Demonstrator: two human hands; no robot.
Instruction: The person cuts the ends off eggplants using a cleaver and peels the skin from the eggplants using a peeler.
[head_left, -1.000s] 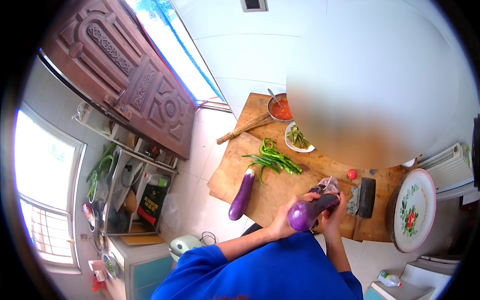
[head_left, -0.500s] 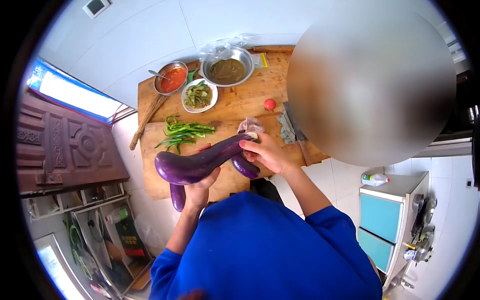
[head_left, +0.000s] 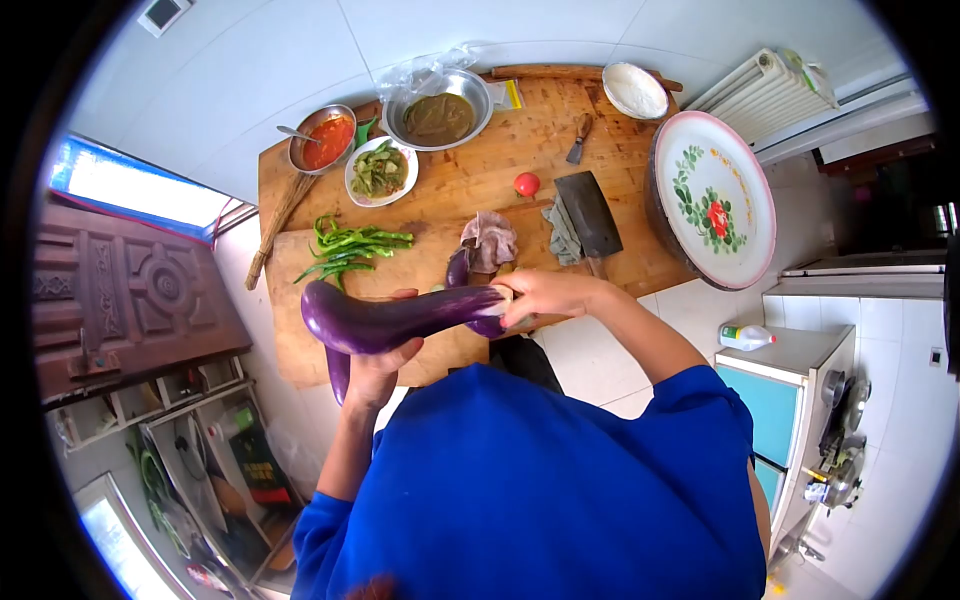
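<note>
A long purple eggplant [head_left: 375, 322] is held level above the cutting board [head_left: 300, 345]. My left hand [head_left: 378, 370] is closed around its thick end from below, with fingertips showing on the far side. At the narrow end, my right hand [head_left: 552, 296] pinches the pale stem tip between thumb and fingers. A second eggplant [head_left: 338, 375] lies partly hidden beneath the held one. Behind my right hand is another eggplant [head_left: 459, 268], partly covered by the held one, beside a crumpled pinkish cloth [head_left: 493, 243]. Green chili peppers [head_left: 355, 245] lie in a pile on the board.
A cleaver [head_left: 588, 215] rests by a grey rag [head_left: 562, 238], near a tomato [head_left: 527, 184] and a scraper [head_left: 578, 140]. Along the back stand a red sauce bowl [head_left: 296, 155], metal basin [head_left: 483, 110], vegetable plate [head_left: 410, 180] and flour bowl [head_left: 636, 92]. A floral enamel tray [head_left: 745, 180] is right.
My right hand has shifted from the eggplant's neck to its stem tip. The blurred patch at right is gone, showing the tray and cleaver. The table sits slightly further left in view.
</note>
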